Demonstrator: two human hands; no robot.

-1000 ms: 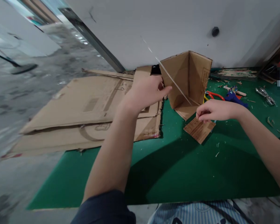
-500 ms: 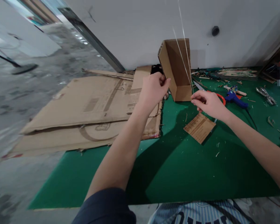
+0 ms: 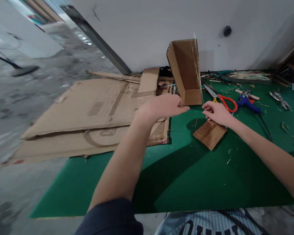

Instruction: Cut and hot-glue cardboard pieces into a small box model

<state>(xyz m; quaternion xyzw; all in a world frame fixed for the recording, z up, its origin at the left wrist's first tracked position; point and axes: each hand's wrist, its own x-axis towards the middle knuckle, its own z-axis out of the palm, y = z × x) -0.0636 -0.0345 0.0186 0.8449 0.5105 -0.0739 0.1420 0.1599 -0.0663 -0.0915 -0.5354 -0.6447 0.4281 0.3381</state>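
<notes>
An open-fronted cardboard box (image 3: 186,70) stands upright against the wall at the back of the green table. A thin, clear strand (image 3: 201,87) runs along its right edge down toward my right hand (image 3: 217,112), whose thumb and fingers are pinched at the strand's lower end. In front of the box's lower left corner is my left hand (image 3: 165,106), fingers closed and pointing right; whatever it may hold is hidden. A small square cardboard piece (image 3: 209,135) lies flat just below my right hand. Red-handled scissors (image 3: 226,102) rest behind that hand.
Large flattened cardboard sheets (image 3: 95,111) cover the table's left side and overhang its edge. To the right lie a blue glue gun (image 3: 247,104) with a cord and a clear-and-metal tool (image 3: 279,99). Thin sticks (image 3: 250,76) and scraps line the wall.
My left hand has come down and a little right, from beside the box to below its corner. My right hand has lowered slightly. The clear strands that rose high now show mainly along the box edge.
</notes>
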